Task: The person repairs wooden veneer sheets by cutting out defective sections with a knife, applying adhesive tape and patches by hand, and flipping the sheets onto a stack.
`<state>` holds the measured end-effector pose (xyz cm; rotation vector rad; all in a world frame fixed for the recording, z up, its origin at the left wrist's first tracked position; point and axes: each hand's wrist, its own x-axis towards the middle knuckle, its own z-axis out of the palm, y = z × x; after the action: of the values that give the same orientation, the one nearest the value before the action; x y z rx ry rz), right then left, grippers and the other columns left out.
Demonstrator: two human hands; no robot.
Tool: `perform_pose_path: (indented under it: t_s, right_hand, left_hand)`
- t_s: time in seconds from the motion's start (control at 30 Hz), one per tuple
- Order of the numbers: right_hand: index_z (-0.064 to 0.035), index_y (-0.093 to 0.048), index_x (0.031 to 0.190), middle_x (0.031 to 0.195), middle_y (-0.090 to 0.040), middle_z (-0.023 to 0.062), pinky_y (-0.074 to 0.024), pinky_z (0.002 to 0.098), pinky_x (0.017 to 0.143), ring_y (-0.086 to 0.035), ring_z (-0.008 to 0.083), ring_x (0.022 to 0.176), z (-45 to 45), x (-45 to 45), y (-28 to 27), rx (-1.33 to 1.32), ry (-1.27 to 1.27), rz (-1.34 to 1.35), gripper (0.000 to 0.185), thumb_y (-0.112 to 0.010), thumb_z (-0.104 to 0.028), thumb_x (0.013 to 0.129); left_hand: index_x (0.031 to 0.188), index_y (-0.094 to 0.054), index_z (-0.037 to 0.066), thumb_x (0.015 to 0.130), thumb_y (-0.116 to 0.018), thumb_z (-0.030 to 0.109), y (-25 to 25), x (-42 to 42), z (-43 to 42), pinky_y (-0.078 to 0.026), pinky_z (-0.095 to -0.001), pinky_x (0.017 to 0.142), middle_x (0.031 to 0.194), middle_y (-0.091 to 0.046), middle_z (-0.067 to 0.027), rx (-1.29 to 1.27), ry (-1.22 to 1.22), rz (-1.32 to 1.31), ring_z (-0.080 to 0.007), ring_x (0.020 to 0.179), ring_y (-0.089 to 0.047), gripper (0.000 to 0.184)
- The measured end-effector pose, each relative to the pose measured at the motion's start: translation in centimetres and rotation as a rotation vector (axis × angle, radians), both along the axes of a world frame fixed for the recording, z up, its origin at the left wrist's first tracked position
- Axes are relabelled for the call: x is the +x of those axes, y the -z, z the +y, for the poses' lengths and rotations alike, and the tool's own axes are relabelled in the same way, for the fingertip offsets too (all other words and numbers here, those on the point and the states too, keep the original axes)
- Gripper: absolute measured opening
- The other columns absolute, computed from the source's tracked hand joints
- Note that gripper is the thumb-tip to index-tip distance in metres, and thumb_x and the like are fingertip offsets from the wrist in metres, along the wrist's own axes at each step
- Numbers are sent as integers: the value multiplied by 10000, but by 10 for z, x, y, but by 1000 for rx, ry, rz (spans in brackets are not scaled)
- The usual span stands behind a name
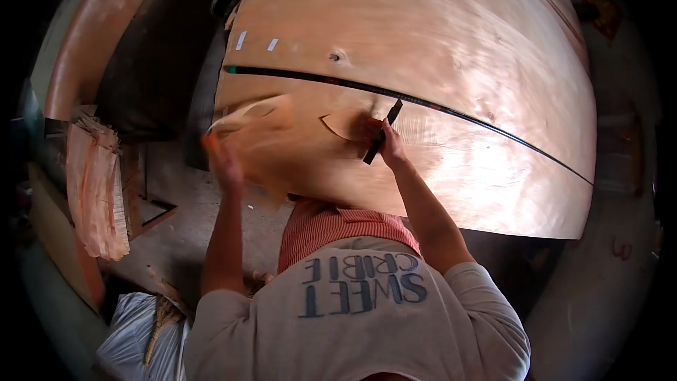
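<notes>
My right hand (392, 147) is closed around a flat black blade-like tool (384, 132), held at a slant over a large sheet of thin wood veneer (423, 35). A small pointed veneer flap (340, 127) stands up just left of the tool. My left hand (226, 162) is at the sheet's left edge, its fingers smeared by motion. Beside it, a loose piece of veneer (257, 123) is also blurred; I cannot tell whether the fingers grip it. A long dark strip (367, 86) with a green left end lies across the sheet, beyond both hands.
Two small white labels (272, 44) and a dark knot (335, 57) mark the sheet's far left. Stacked veneer pieces (96, 190) stand at left, near a brown sheet (99, 28). A white plastic sack (137, 339) sits on the floor at lower left.
</notes>
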<state>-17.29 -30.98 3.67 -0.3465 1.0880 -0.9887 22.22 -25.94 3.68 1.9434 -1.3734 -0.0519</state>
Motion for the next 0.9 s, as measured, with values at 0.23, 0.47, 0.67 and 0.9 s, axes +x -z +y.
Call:
perform_pose_path:
  t_s: [0.23, 0.47, 0.67, 0.9]
  right_hand:
    - [-13, -492, 1112, 1081, -576, 115, -479, 316, 751, -580, 217, 960, -1, -1, 5, 16, 14, 45, 453, -426, -402, 889]
    - [-10, -495, 1110, 1070, -581, 132, -485, 312, 740, -584, 218, 953, 0, 2, 3, -22, 13, 39, 442, -429, -389, 892]
    - [-21, -508, 1104, 1045, -595, 117, -488, 295, 728, -590, 195, 937, 0, 4, -2, 8, 20, 63, 437, -431, -395, 890]
    - [-67, -548, 988, 785, -582, 10, -472, 241, 536, -567, 115, 657, 4, -3, 19, -3, 35, 262, 356, -482, -397, 871]
  left_hand:
    - [1135, -500, -26, 808, -489, 455, 122, 172, 252, -373, -429, 912, 1209, -458, -216, 1177, -107, -95, -330, 1108, -454, 582]
    - [861, -630, 19, 804, -452, 466, 46, 74, 167, -431, -432, 779, 877, -614, -184, 1460, 632, -114, -337, 876, -576, 484]
    - [1076, -526, 12, 761, -611, 238, -106, -114, -6, -443, -374, 810, 1107, -516, -169, 173, 790, -47, -319, 959, -527, 397]
    - [1260, -341, -28, 783, -559, 360, -15, -210, -40, -215, -392, 1043, 1379, -202, -192, 305, 1095, -173, -338, 1271, -215, 652]
